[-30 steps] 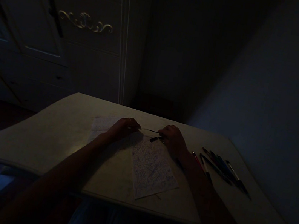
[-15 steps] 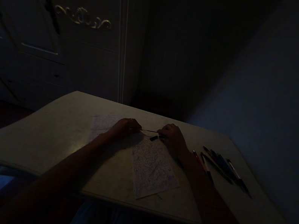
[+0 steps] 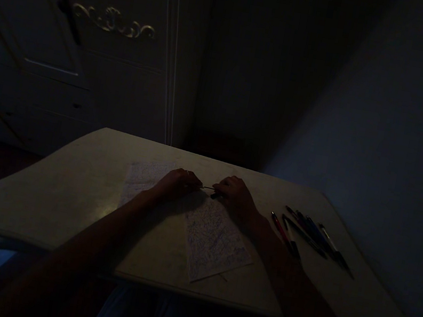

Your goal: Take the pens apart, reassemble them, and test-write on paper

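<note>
Over the middle of the table, my left hand [image 3: 179, 184] and my right hand [image 3: 234, 196] face each other, fingers closed. Between their fingertips runs a thin rod [image 3: 208, 188] that looks like a pen refill, dark along its length and paler at the left end. Both hands pinch it, one at each end. A short black piece [image 3: 214, 196], perhaps a pen cap, shows just under my right fingertips; whether that hand grips it is unclear in the dim light. Below lies a scribbled paper sheet [image 3: 217, 243], and a second scribbled sheet [image 3: 139, 179] is partly under my left forearm.
Several pens [image 3: 310, 233] lie in a loose group on the right of the pale table [image 3: 82, 180], a red one [image 3: 280, 227] nearest my right forearm. A cabinet [image 3: 121, 89] stands behind at left, and a wall [image 3: 398, 157] rises at right. The room is very dark.
My right hand has moved left toward my left hand, so less of the thin rod shows between them. The black piece now sits closer under the right fingertips.
</note>
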Action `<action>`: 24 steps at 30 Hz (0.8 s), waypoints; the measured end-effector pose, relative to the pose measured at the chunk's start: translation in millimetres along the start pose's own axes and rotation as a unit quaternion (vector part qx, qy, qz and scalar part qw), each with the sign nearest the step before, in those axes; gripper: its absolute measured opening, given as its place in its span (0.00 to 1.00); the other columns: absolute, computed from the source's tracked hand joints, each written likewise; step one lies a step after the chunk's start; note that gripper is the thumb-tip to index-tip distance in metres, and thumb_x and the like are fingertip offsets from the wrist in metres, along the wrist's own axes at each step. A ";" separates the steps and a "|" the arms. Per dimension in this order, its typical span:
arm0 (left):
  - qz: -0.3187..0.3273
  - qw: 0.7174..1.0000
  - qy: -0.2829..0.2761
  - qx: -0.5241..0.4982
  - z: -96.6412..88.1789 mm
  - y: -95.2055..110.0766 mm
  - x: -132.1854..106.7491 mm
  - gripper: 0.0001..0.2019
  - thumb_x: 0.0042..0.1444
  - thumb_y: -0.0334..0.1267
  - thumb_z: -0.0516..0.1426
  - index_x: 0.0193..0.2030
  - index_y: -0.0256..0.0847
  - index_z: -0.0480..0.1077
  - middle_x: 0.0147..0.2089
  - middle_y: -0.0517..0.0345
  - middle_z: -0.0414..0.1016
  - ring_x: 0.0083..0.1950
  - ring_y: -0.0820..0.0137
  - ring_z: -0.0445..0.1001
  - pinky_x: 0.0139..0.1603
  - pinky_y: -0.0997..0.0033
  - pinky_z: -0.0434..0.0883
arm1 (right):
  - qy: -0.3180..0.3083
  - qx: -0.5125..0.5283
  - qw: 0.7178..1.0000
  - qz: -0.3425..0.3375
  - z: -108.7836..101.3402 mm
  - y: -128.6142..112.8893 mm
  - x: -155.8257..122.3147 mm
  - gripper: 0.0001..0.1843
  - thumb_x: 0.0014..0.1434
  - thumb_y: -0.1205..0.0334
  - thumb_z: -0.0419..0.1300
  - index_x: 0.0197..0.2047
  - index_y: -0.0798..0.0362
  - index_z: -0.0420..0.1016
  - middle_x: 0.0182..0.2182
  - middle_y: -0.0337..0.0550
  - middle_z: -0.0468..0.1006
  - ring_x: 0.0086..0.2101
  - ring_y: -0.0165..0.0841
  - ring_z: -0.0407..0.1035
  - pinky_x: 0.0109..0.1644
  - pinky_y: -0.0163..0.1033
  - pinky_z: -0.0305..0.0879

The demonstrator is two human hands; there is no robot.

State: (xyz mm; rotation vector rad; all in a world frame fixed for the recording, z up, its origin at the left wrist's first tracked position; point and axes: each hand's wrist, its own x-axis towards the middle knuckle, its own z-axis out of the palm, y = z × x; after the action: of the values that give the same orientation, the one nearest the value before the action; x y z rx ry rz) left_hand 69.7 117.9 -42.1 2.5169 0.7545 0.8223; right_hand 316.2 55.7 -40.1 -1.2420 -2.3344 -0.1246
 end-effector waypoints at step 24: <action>0.023 0.999 0.026 0.040 5.3 -4.1 -5.8 0.13 0.59 0.32 0.56 0.47 0.44 0.79 0.45 0.53 0.82 0.42 0.65 0.81 0.46 0.65 0.74 | 0.056 0.058 0.997 0.020 5.7 -7.1 3.0 0.16 0.66 0.59 0.60 0.55 0.52 0.77 0.37 0.48 0.83 0.38 0.38 0.74 0.46 0.45 0.67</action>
State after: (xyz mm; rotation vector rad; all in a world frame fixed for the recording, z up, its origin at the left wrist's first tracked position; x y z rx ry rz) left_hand 67.6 116.6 -50.6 2.6014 0.7625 0.8946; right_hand 307.0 55.5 -42.6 -1.1930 -2.1872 -0.0421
